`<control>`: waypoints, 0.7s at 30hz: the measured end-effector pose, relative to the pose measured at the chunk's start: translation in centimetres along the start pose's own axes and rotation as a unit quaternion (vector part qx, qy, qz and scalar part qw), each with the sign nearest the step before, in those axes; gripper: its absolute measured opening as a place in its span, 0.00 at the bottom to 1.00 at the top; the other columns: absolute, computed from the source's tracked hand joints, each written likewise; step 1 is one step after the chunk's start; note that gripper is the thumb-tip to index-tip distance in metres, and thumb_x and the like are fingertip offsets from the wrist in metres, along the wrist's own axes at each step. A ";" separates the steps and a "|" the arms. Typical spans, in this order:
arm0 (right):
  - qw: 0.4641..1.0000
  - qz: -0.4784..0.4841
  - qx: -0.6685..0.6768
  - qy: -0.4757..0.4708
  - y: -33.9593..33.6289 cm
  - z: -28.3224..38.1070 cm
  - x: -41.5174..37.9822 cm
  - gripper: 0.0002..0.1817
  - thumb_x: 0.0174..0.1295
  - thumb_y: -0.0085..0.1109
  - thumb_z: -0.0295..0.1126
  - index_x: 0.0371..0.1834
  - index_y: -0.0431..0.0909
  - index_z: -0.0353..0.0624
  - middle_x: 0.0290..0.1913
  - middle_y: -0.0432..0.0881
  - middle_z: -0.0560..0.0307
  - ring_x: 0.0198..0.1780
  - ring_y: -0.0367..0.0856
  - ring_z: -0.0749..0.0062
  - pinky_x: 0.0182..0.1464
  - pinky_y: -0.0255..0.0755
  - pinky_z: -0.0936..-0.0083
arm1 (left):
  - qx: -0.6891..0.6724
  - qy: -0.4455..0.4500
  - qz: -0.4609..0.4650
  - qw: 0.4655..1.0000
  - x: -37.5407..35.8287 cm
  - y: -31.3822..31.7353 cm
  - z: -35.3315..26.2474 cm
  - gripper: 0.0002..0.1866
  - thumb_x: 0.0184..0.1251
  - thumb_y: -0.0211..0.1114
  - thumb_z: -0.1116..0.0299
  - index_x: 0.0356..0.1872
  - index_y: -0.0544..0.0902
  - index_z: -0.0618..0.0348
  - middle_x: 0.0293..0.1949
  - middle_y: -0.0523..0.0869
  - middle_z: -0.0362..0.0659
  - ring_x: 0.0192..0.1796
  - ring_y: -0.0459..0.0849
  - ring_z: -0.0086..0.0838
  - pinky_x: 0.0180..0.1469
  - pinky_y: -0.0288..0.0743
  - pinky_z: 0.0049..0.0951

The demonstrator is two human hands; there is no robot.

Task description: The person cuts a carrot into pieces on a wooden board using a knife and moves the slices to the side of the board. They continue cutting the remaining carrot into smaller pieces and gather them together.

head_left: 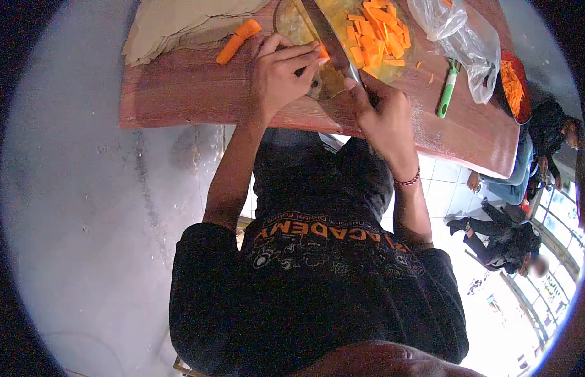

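My right hand (387, 116) is wrapped round the handle of a knife (327, 31), whose blade lies diagonally over a round, yellowish cutting board (333, 85). Against the blade's left side, the fingertips of my left hand (283, 72) press on a small orange carrot piece (324, 54). Cut carrot slices (377, 38) are heaped on the board to the right of the knife. Left of the board, beside my left hand, carrot chunks (233, 47) lie on the wooden table (185, 94).
A green-handled peeler (448, 94) and a clear plastic bag (471, 53) are on the table's right side. Beyond them a red container (524, 107) holds shredded carrot (511, 85). Brownish sheets (173, 28) cover the upper left. Other people are seated at the far right.
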State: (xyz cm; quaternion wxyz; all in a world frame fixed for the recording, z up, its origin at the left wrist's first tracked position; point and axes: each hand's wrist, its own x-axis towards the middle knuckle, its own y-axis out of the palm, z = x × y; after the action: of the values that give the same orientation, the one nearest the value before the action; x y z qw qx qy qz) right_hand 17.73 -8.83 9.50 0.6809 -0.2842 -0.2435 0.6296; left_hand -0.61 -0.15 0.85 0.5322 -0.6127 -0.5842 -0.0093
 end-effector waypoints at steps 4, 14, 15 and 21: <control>0.999 -0.019 -0.006 -0.043 0.1 0.4 -0.1 0.15 0.69 0.60 0.39 0.46 0.84 0.37 0.28 0.83 0.32 0.32 0.84 0.35 0.34 0.78 0.51 | 0.037 0.009 0.010 0.999 0.1 -0.4 -0.2 0.10 0.58 0.77 0.60 0.38 0.95 0.48 0.43 0.94 0.32 0.40 0.81 0.28 0.49 0.77 0.29; 0.996 -0.032 -0.058 -0.065 2.2 0.7 0.0 0.16 0.72 0.55 0.42 0.42 0.81 0.37 0.22 0.79 0.32 0.27 0.83 0.35 0.29 0.76 0.47 | 0.026 0.002 -0.009 1.000 -0.3 -0.1 -0.2 0.06 0.56 0.76 0.62 0.35 0.94 0.46 0.42 0.93 0.28 0.43 0.82 0.24 0.55 0.69 0.32; 0.995 -0.034 -0.067 -0.062 2.2 0.8 0.0 0.17 0.72 0.55 0.43 0.41 0.81 0.37 0.21 0.79 0.32 0.27 0.83 0.35 0.29 0.77 0.47 | 0.027 0.001 -0.011 1.000 -0.3 -0.1 -0.3 0.06 0.56 0.76 0.63 0.35 0.94 0.46 0.41 0.93 0.28 0.43 0.81 0.25 0.55 0.69 0.32; 0.991 -0.050 -0.099 -0.073 3.4 0.2 0.5 0.18 0.71 0.55 0.44 0.41 0.81 0.38 0.21 0.80 0.34 0.26 0.84 0.35 0.29 0.78 0.47 | 0.024 0.006 -0.015 1.000 -0.1 -0.2 -0.3 0.06 0.55 0.76 0.63 0.35 0.94 0.46 0.41 0.93 0.28 0.41 0.80 0.25 0.55 0.69 0.32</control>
State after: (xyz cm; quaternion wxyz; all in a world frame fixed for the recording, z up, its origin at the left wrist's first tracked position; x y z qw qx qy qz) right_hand 15.19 -8.21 7.25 0.6605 -0.2911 -0.3672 0.5867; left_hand -0.63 -0.43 1.04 0.5502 -0.5909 -0.5899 -0.0067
